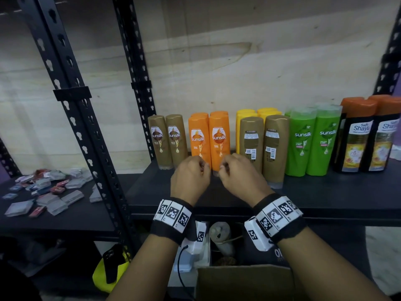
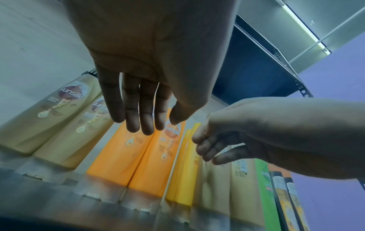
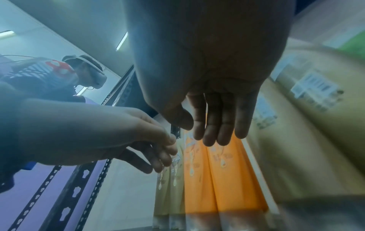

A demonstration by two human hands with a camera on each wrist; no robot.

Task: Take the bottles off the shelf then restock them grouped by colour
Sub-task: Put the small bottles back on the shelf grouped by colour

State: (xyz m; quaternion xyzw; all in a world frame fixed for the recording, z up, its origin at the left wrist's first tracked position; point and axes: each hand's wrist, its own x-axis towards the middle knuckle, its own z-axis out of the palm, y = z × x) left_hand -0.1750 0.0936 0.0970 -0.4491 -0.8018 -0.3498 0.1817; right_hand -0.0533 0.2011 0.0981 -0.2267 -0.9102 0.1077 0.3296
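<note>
Bottles stand in colour groups along the black shelf (image 1: pixel 217 198): two gold-brown ones (image 1: pixel 168 141) at left, then orange (image 1: pixel 209 140), yellow (image 1: pixel 247 112) at the back with two gold-brown bottles (image 1: pixel 263 146) turned label-backward in front of them, green (image 1: pixel 312 142), and black with orange caps (image 1: pixel 366 135). My left hand (image 1: pixel 191 177) and right hand (image 1: pixel 240 174) hover side by side just in front of the orange pair, holding nothing. In the wrist views the left hand's fingers (image 2: pixel 142 109) and the right hand's fingers (image 3: pixel 215 121) hang relaxed, apart from the orange bottles (image 2: pixel 138 156).
A slotted black upright (image 1: pixel 73 118) separates this bay from the left shelf, which is strewn with several small packets (image 1: pixel 47 192). Below the shelf edge are a cardboard box (image 1: pixel 243 281), a pale container (image 1: pixel 221 235) and a yellow bag (image 1: pixel 108 272).
</note>
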